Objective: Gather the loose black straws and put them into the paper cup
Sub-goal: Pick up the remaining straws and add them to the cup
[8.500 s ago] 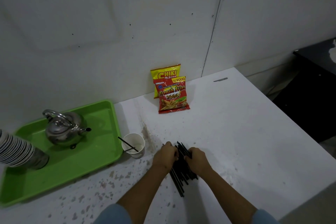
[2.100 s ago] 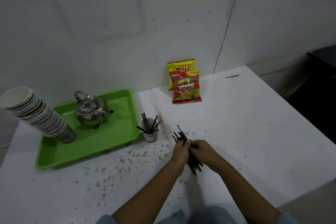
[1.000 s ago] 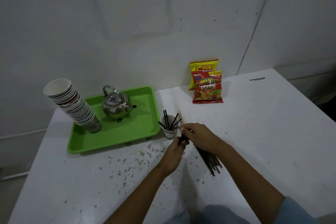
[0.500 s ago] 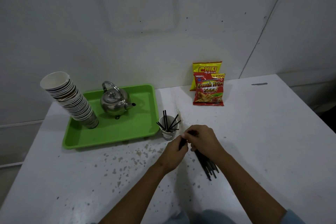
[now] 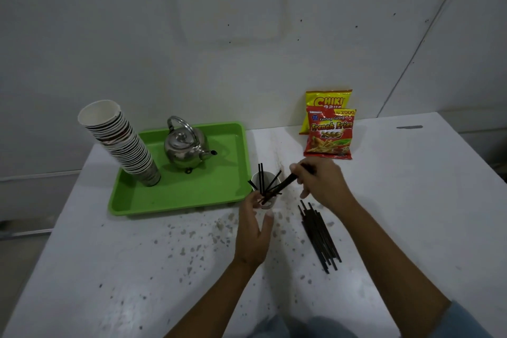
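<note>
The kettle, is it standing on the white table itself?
No, the kettle stands on the green tray, beside the cup stack.

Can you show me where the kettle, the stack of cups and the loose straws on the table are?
kettle (image 5: 184, 151), head view, on its shiny body.
stack of cups (image 5: 120, 143), head view, mid-stack.
loose straws (image 5: 319, 236), head view, middle of the bundle.
</note>
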